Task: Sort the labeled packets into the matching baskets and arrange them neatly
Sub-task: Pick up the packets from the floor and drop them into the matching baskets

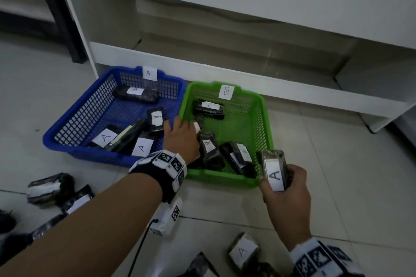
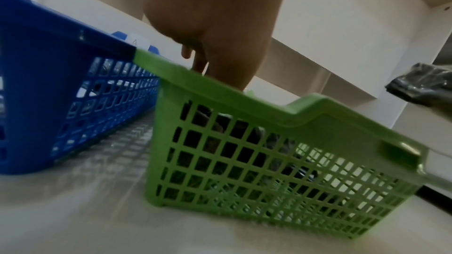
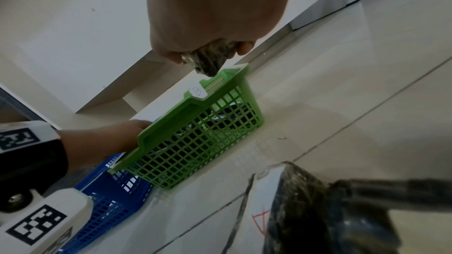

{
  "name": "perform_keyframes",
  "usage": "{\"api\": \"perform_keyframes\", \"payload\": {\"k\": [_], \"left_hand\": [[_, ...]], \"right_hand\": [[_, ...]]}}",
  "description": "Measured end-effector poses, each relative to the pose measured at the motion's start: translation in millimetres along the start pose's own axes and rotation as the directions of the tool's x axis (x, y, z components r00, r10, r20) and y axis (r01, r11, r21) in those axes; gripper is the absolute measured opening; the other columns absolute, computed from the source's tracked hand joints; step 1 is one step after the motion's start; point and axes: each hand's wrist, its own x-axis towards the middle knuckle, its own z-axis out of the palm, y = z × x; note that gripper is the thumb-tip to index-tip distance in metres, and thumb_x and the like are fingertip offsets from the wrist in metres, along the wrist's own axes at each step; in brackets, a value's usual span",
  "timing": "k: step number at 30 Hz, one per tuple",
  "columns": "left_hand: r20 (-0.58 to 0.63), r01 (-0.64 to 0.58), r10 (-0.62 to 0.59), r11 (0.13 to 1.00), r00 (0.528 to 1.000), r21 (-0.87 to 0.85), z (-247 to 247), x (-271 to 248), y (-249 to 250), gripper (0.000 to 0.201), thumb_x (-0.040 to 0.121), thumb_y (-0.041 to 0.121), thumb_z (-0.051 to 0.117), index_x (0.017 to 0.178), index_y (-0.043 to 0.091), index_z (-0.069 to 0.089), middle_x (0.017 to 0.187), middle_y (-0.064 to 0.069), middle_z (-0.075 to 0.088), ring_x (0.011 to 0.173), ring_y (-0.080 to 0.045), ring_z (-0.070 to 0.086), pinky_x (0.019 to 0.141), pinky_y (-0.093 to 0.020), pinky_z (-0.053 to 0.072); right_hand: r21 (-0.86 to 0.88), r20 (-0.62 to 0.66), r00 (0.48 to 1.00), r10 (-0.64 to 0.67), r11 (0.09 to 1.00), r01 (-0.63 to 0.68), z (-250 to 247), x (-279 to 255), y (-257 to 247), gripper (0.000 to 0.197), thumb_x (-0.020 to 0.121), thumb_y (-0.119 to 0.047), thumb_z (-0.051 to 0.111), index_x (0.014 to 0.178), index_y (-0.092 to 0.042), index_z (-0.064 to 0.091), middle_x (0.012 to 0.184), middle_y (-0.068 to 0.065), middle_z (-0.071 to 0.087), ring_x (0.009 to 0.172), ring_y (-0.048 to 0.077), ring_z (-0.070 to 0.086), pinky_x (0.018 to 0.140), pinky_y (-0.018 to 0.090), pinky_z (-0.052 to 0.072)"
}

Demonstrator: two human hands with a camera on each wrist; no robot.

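Note:
A blue basket [image 1: 85,108] tagged A [image 1: 149,73] and a green basket [image 1: 216,176] tagged B [image 1: 226,92] stand side by side on the floor. Both hold several dark packets with white labels, such as an A packet [image 1: 141,147] and a B packet [image 1: 209,148]. My left hand [image 1: 182,135] reaches down into the green basket's left side. Its fingers [image 2: 199,63] dip behind the green rim [image 2: 244,101], so their tips are hidden. My right hand [image 1: 278,180] grips a packet labelled A [image 1: 273,171] upright just in front of the green basket's right corner; this held packet [image 3: 210,59] also shows in the right wrist view.
Loose packets lie on the tiled floor at the left [image 1: 49,189] and near me, one labelled A [image 1: 243,252]. A white shelf unit [image 1: 225,69] runs right behind the baskets. A cable hangs from the white wrist camera [image 1: 167,216].

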Motion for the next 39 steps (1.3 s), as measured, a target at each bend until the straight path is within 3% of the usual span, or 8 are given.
{"api": "perform_keyframes", "payload": {"k": [6, 16, 21, 24, 28, 31, 35, 39], "left_hand": [[0.154, -0.032, 0.031, 0.999, 0.988, 0.005, 6.7, 2.1, -10.3, 0.062, 0.094, 0.055, 0.036, 0.146, 0.023, 0.029, 0.159, 0.003, -0.007, 0.146, -0.028, -0.006, 0.112, -0.060, 0.003], [-0.214, -0.102, 0.032, 0.940, 0.976, -0.325, -36.7, -14.9, -149.2, 0.030, 0.091, 0.036, 0.046, 0.108, 0.020, 0.063, 0.114, -0.002, 0.061, 0.100, -0.025, 0.060, 0.087, -0.043, 0.048], [-0.216, 0.155, -0.220, 0.947, 0.951, -0.281, -25.8, -47.1, -261.6, 0.056, 0.082, 0.044, 0.034, 0.117, 0.010, 0.060, 0.113, -0.016, 0.060, 0.097, -0.037, 0.059, 0.081, -0.045, 0.050], [-0.006, 0.303, -0.346, 0.831, 0.938, -0.466, -9.3, -54.5, -295.3, 0.060, 0.093, 0.031, 0.050, 0.144, 0.006, 0.031, 0.139, -0.019, 0.041, 0.125, -0.035, 0.043, 0.101, -0.042, 0.039], [0.138, 0.269, -0.274, 0.527, 0.952, -0.806, 8.7, -63.4, -295.4, 0.056, 0.093, 0.006, 0.046, 0.144, 0.014, 0.024, 0.129, -0.008, 0.051, 0.100, -0.018, 0.055, 0.071, -0.020, 0.048], [0.106, 0.236, -0.335, 0.375, 0.936, -0.897, 20.7, -62.0, -286.9, 0.055, 0.090, -0.002, 0.041, 0.141, 0.016, 0.031, 0.124, -0.009, 0.056, 0.098, -0.022, 0.058, 0.078, -0.034, 0.052], [0.088, 0.202, -0.346, 0.309, 0.934, -0.929, 28.9, -59.1, -286.2, 0.054, 0.088, -0.004, 0.038, 0.139, 0.012, 0.032, 0.122, -0.014, 0.054, 0.101, -0.026, 0.058, 0.083, -0.041, 0.052], [0.056, 0.167, -0.335, 0.312, 0.940, -0.935, 30.7, -60.2, -283.7, 0.065, 0.083, 0.007, 0.036, 0.143, 0.031, 0.024, 0.120, -0.013, 0.051, 0.096, -0.029, 0.059, 0.080, -0.045, 0.053]], "right_hand": [[0.037, 0.016, 0.999, -0.051, 0.998, 0.051, 17.9, 5.3, -14.0, 0.049, 0.074, -0.017, 0.076, 0.113, -0.018, 0.046, 0.089, -0.010, 0.056, 0.075, -0.001, 0.056, 0.056, 0.011, 0.040], [-0.043, 0.040, 0.975, -0.219, 0.974, 0.220, 104.0, 34.4, -89.7, 0.057, 0.076, -0.021, 0.071, 0.128, -0.010, 0.051, 0.114, 0.006, 0.048, 0.096, 0.011, 0.044, 0.085, 0.022, 0.036], [0.145, 0.160, 0.968, -0.195, 0.974, 0.172, 182.5, 21.7, -140.8, 0.053, 0.077, -0.023, 0.071, 0.126, -0.021, 0.048, 0.118, 0.005, 0.053, 0.103, 0.018, 0.054, 0.089, 0.033, 0.046], [0.111, 0.277, 0.935, -0.221, 0.974, 0.197, 227.3, 5.0, -169.4, 0.046, 0.081, -0.024, 0.068, 0.122, -0.025, 0.047, 0.112, 0.007, 0.052, 0.097, 0.024, 0.055, 0.080, 0.032, 0.045], [-0.099, 0.497, 0.863, -0.091, 0.982, 0.160, 285.2, -8.8, -208.5, 0.045, 0.088, -0.033, 0.060, 0.129, -0.028, 0.043, 0.123, 0.018, 0.044, 0.097, 0.035, 0.054, 0.082, 0.033, 0.046], [-0.373, 0.597, 0.791, 0.134, 0.919, 0.126, 325.1, 3.7, -218.6, 0.046, 0.087, -0.045, 0.055, 0.127, -0.027, 0.043, 0.128, 0.023, 0.045, 0.096, 0.034, 0.055, 0.073, 0.031, 0.040], [-0.444, 0.664, 0.718, 0.211, 0.883, 0.151, 365.2, 24.7, -222.4, 0.025, 0.087, -0.036, 0.051, 0.091, -0.012, 0.046, 0.096, 0.014, 0.053, 0.086, 0.028, 0.054, 0.077, 0.039, 0.042], [-0.444, 0.714, 0.664, 0.222, 0.877, 0.184, 381.1, 22.3, -213.4, 0.022, 0.088, -0.034, 0.054, 0.084, -0.012, 0.058, 0.116, 0.019, 0.059, 0.107, 0.038, 0.058, 0.095, 0.047, 0.048]]}}
